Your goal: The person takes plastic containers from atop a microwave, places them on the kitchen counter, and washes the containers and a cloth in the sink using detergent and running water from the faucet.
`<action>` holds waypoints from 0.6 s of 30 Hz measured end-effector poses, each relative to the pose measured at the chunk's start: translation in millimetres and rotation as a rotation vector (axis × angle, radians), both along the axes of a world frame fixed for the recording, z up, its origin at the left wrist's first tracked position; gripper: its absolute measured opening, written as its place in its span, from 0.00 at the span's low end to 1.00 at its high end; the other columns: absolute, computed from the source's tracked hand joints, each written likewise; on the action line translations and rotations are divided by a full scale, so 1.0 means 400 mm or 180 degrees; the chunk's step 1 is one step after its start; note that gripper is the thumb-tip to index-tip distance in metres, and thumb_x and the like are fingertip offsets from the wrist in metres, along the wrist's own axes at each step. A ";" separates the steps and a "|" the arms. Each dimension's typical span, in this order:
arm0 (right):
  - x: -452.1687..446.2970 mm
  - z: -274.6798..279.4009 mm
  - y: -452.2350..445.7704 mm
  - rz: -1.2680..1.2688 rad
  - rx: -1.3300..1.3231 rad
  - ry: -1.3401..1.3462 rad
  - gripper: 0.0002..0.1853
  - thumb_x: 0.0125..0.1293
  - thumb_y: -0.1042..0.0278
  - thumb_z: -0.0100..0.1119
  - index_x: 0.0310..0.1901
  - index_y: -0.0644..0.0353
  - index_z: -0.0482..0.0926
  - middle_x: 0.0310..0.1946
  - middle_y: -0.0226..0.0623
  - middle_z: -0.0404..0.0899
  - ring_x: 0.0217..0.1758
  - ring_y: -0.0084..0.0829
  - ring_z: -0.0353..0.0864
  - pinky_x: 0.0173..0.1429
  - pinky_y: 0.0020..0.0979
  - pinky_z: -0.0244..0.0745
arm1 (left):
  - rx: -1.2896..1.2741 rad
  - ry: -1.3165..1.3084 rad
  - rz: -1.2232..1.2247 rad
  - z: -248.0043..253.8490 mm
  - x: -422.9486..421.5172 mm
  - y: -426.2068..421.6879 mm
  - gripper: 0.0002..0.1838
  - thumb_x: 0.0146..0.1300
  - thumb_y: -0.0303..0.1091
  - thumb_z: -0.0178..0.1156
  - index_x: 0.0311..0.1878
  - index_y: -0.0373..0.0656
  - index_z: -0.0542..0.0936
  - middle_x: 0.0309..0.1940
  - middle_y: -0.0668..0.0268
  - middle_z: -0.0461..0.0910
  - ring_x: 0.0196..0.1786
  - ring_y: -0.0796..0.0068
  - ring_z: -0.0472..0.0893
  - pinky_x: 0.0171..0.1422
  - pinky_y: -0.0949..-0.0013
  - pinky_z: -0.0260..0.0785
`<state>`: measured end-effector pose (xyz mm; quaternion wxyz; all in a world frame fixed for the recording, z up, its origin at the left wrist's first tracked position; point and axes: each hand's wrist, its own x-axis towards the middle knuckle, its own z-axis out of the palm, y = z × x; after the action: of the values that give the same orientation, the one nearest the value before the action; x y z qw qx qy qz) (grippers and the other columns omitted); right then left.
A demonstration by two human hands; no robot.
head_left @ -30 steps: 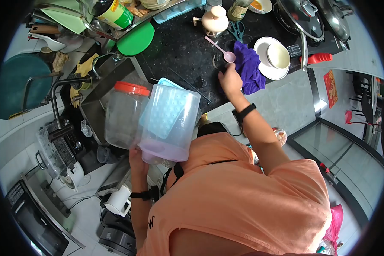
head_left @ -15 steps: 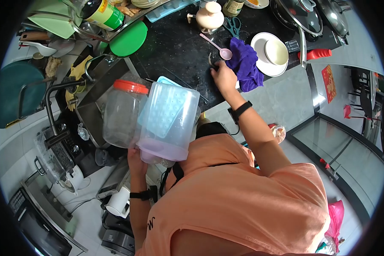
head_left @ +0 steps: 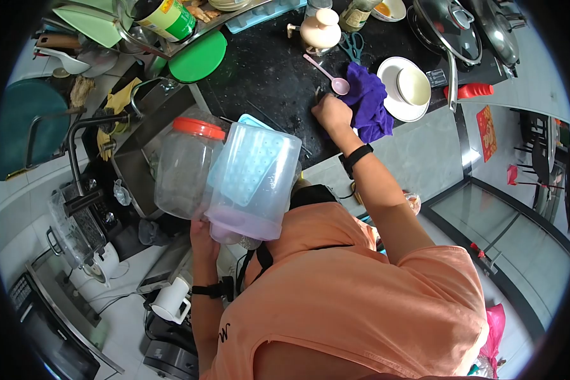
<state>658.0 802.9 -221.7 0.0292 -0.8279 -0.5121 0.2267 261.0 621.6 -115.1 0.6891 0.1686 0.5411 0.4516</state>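
My left hand (head_left: 202, 235) grips a translucent plastic container (head_left: 259, 171) with a pale purple rim at its lower end; its fingers are mostly hidden. A light blue perforated plastic piece (head_left: 239, 166) shows through the container's wall. Pressed beside it is a clear plastic jar (head_left: 182, 177) with a red lid (head_left: 198, 128); whether the hand also bears the jar is unclear. On the black counter my right hand (head_left: 333, 115) is closed, a small dark curved thing at its fingertips. Right beside that hand lie a purple cloth (head_left: 367, 104) and a pink spoon (head_left: 337, 84).
A white plate (head_left: 392, 104) carries a bowl (head_left: 414, 86). Behind stand a cream pump dispenser (head_left: 321, 30), scissors (head_left: 352, 45) and a lidded pan (head_left: 449, 31). A green lid (head_left: 197, 58) lies near the sink (head_left: 130, 166), left of the counter.
My right hand has turned slightly and its fingers are more tucked in; less of the small curved thing shows. The containers stay in my left hand. The whole view has shifted a little.
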 end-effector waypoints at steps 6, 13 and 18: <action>0.016 0.027 -0.027 0.0046 0.0131 0.0304 0.11 0.54 0.58 0.63 0.34 0.55 0.83 0.32 0.46 0.85 0.38 0.46 0.86 0.44 0.43 0.79 | -0.0006 0.0147 -0.0069 -0.006 0.011 0.009 0.17 0.71 0.29 0.52 0.60 0.35 0.71 0.52 0.56 0.79 0.52 0.65 0.81 0.57 0.63 0.75; 0.021 0.020 -0.071 -0.0033 0.0343 0.0597 0.11 0.55 0.58 0.62 0.35 0.55 0.82 0.31 0.47 0.84 0.39 0.47 0.85 0.44 0.43 0.79 | 0.0005 0.0062 -0.0039 -0.017 0.025 0.020 0.16 0.70 0.29 0.54 0.59 0.35 0.71 0.51 0.56 0.79 0.51 0.65 0.82 0.56 0.64 0.76; 0.036 -0.028 -0.114 -0.0469 0.0748 0.2150 0.08 0.59 0.64 0.61 0.32 0.60 0.80 0.29 0.39 0.84 0.31 0.38 0.83 0.40 0.34 0.78 | -0.0021 0.0012 -0.0089 -0.015 0.032 0.027 0.16 0.71 0.29 0.55 0.59 0.36 0.71 0.50 0.56 0.80 0.50 0.66 0.82 0.56 0.64 0.76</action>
<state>672.5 757.4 -232.8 0.3079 -0.7320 -0.4351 0.4243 274.0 632.3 -121.1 0.6949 0.1747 0.5415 0.4398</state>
